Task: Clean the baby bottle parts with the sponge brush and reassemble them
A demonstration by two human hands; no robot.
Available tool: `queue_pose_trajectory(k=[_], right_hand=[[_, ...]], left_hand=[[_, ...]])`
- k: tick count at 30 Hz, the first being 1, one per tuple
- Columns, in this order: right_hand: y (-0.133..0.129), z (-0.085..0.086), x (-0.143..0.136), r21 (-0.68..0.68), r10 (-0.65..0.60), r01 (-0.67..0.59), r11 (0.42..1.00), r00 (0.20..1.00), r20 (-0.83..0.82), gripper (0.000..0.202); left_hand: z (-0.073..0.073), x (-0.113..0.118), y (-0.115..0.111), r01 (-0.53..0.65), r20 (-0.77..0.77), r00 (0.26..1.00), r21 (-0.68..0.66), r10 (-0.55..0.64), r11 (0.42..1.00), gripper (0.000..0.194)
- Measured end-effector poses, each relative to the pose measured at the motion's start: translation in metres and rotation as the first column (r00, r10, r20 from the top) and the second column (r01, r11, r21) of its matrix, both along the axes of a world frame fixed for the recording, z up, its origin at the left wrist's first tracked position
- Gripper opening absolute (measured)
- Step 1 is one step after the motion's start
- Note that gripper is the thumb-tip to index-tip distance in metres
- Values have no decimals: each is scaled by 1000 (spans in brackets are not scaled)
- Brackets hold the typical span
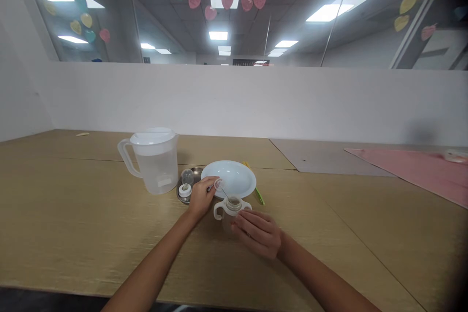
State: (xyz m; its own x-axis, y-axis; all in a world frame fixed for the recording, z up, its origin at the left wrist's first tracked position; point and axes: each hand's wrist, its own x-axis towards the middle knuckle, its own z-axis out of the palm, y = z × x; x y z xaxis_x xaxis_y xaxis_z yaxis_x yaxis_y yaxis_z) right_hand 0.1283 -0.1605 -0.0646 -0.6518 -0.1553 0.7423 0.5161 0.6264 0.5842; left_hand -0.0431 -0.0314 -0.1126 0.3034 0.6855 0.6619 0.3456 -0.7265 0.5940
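Observation:
A baby bottle (233, 203) with two white side handles stands uncapped at the table's front middle. My right hand (258, 234) is closed around its right side and covers much of the body. My left hand (203, 197) pinches a small clear round piece (218, 184) above and left of the bottle's mouth. A thin straw (224, 193) runs from that piece down toward the opening. Something small and dark shows at my left fingertips; I cannot make it out. Behind the bottle lies a white oval dish (237, 178).
Left of my left hand, a round metal tray (197, 173) carries a clear dome cap (187, 176) and a white bottle collar (185, 190). A lidded plastic pitcher (159, 165) of clear liquid stands beside it. A yellow-green stick (260, 197) pokes out from under the dish. Pink cloth (413, 168) lies far right.

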Motion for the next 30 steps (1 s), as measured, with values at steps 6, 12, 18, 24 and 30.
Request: queue_pose_trajectory(k=[6,12,18,24,30], right_hand=[[0,1,1,-1,-7,7,1000,1000,30,12],[-1,1,2,7,-22,22,1000,999,34,13],[0,1,2,12,-21,21,1000,1000,16,12],[4,0,1,-11,-9,9,1000,1000,17,11],[4,1,4,-74,-3,3,997,1000,2,17]], left_hand=[[-2,0,2,6,6,1000,5,-6,1000,27],[-2,0,2,5,2,1000,5,-5,1000,28],[-2,0,1,7,4,1000,-1,-7,1000,28],[0,0,-1,15,2,1000,0,-15,1000,28],[3,2,-7,46,7,999,1,-46,999,27]])
